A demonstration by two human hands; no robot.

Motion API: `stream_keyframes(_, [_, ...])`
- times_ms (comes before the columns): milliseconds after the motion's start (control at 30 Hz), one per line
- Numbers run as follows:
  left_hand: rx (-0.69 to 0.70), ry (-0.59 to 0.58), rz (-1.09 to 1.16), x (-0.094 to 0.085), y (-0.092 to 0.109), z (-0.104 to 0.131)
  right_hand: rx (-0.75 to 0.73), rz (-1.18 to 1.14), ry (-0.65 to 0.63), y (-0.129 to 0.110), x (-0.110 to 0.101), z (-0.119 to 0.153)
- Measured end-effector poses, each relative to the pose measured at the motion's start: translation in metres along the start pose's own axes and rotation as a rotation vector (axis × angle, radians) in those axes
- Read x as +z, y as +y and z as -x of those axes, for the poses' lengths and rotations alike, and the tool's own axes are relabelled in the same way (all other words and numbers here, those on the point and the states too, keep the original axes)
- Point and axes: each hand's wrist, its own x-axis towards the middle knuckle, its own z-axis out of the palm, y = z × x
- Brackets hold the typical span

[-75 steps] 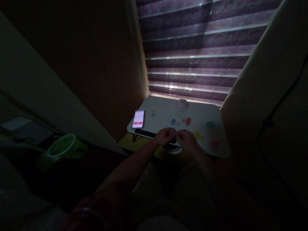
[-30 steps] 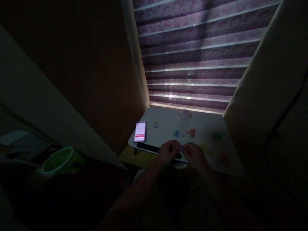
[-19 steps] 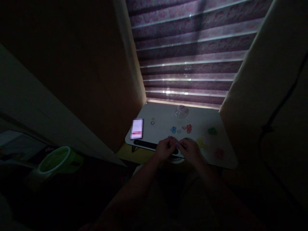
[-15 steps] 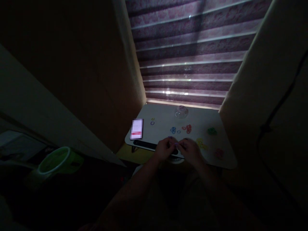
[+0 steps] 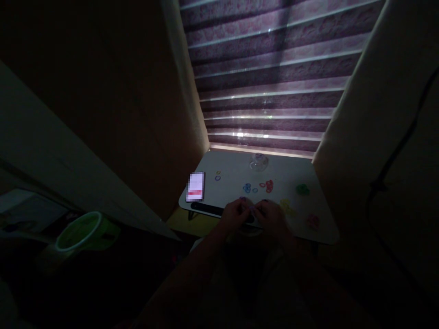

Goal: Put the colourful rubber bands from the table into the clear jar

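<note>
- Head view: my left hand and right hand meet over the near edge of the table, fingertips almost together.
- My grip is narrow on both sides, pinching a small purple piece between the fingertips; it is too small and dim for me to tell its exact shape.
- Under my hands, a dark strip runs along the near edge, from close to the near left corner.
- By the left edge lies a phone, its screen lit.
- To the right of the phone, a yellow ring lies just beyond a purple ring.
- Beyond my fingers I see a cluster of blue rings, with a single blue ring beside it, then a group of red rings.
- Near the far edge sits a clear container.
- Toward the right edge is a green pile; a yellow pile lies just beside my right hand.
- A pink pile lies near the near right corner.
- Off the table, well to the left, is a green bucket.
- Past the far edge hangs a purple pleated blind, with light coming through.
</note>
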Motion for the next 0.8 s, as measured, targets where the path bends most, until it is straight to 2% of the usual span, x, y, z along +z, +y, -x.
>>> stream_keyframes(233, [-0.042,0.0,-0.044,-0.0014,0.0051,0.0007,0.062,-0.158,-0.035,0.0033,0.0057,0.0015])
stream_keyframes(800, [-0.049,0.032,-0.074,0.0,0.0056,0.0017,0.035,-0.216,-0.026,0.0021,0.0053,0.0023])
